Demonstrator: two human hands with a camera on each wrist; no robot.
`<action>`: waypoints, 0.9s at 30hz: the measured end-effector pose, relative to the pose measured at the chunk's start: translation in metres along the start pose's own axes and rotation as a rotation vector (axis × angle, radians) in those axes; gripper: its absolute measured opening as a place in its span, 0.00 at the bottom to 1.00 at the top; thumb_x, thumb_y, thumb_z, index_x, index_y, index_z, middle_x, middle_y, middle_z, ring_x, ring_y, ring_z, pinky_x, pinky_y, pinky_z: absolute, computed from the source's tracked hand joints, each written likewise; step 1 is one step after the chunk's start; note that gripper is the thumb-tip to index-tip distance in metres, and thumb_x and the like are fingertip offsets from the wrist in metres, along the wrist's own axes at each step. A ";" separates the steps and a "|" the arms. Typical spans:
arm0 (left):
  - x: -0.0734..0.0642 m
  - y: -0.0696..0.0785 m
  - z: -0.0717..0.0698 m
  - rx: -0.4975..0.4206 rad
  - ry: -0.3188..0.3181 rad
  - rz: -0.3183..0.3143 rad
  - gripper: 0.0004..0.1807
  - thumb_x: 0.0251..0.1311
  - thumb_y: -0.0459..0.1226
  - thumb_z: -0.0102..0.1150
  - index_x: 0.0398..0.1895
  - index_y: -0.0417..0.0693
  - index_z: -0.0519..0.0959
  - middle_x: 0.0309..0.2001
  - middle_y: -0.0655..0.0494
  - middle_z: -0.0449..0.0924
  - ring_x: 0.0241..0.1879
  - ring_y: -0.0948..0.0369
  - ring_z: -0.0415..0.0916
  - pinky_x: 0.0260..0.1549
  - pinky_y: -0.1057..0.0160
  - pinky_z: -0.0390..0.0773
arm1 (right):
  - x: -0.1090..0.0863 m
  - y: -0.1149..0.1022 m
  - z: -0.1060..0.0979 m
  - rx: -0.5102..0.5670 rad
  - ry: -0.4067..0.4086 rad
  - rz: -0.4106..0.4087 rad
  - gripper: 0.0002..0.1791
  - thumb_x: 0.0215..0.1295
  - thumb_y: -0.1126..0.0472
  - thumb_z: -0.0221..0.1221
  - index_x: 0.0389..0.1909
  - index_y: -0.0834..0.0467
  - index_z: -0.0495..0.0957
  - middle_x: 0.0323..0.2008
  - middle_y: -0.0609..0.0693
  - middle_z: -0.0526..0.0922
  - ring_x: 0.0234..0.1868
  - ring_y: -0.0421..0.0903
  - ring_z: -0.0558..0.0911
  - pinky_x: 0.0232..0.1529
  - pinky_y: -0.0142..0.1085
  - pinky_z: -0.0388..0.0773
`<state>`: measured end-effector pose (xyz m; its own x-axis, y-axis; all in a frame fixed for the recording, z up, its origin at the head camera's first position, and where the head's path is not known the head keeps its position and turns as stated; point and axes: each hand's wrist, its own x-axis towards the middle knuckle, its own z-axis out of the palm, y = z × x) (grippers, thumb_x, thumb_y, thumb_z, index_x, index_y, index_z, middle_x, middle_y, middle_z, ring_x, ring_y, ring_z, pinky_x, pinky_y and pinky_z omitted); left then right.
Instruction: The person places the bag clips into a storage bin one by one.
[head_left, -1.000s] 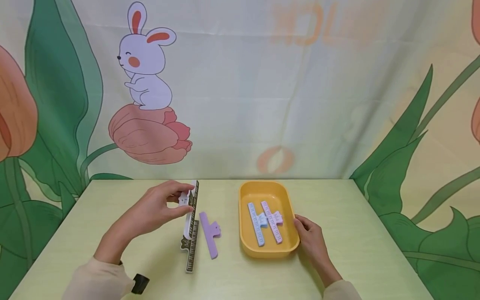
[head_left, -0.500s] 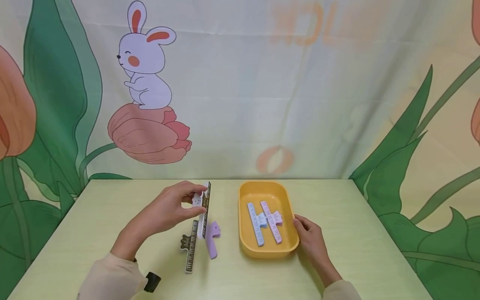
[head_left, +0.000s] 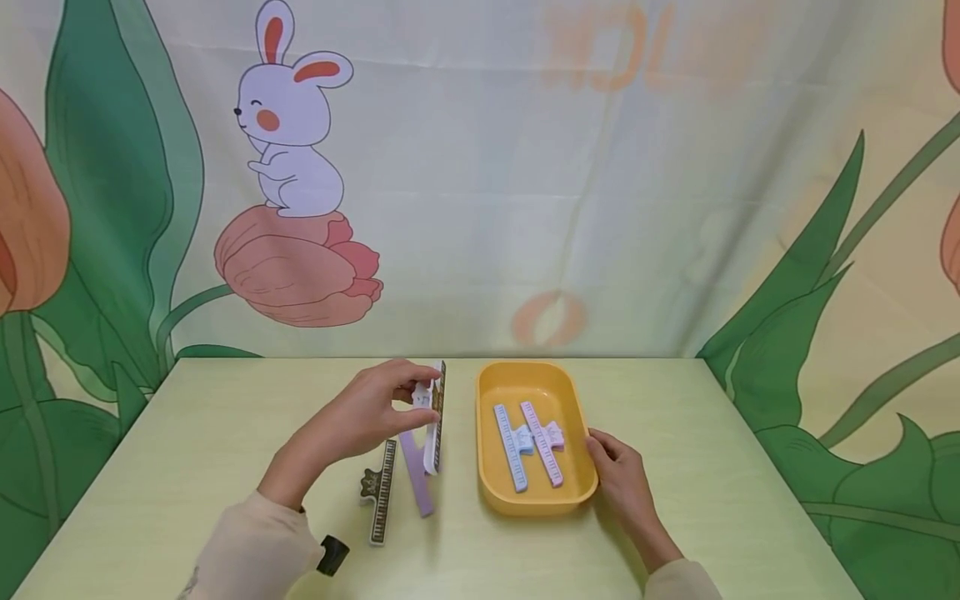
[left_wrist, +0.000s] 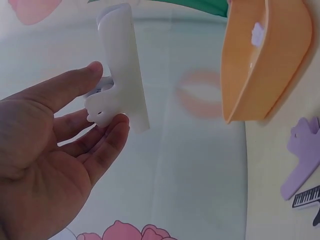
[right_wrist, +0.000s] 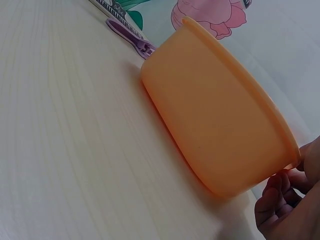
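Observation:
My left hand (head_left: 367, 410) pinches a piano-key bulldog clip (head_left: 435, 437) between thumb and fingers, raised above the table. Its white back (left_wrist: 122, 60) and bear-shaped lever show in the left wrist view. Below it lies a purple clip (head_left: 417, 487), partly hidden in the head view. Further left is a black piano-key clip (head_left: 383, 492). My right hand (head_left: 624, 482) grips the right rim of a yellow plastic box (head_left: 491, 498), fingers curled under the edge in the right wrist view. Inside the box lie a blue clip (head_left: 511, 450) and a pink clip (head_left: 541, 446), side by side.
Everything stands on a pale yellow-green table (head_left: 247, 417). A printed curtain (head_left: 450, 208) with a rabbit and tulips hangs behind its back edge. A black strap end (head_left: 332, 554) sticks out from the left sleeve (head_left: 258, 546).
My left hand has moved right with the piano-key clip, from over the black clip to over the purple one, closer to the box. The right hand and box have stayed put.

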<state>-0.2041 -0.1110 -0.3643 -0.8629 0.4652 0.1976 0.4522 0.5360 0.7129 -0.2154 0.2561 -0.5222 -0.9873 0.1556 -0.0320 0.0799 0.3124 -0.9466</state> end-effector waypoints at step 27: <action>0.033 0.014 0.035 -0.021 -0.055 -0.019 0.29 0.62 0.36 0.73 0.65 0.37 0.78 0.55 0.48 0.80 0.50 0.55 0.79 0.56 0.54 0.81 | -0.001 -0.001 -0.001 0.018 0.004 0.005 0.23 0.80 0.55 0.56 0.65 0.66 0.77 0.60 0.63 0.81 0.55 0.53 0.82 0.48 0.30 0.82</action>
<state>-0.2182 -0.0635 -0.3713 -0.8574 0.4933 0.1468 0.4304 0.5309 0.7300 -0.2148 0.2568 -0.5211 -0.9864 0.1603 -0.0353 0.0820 0.2951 -0.9519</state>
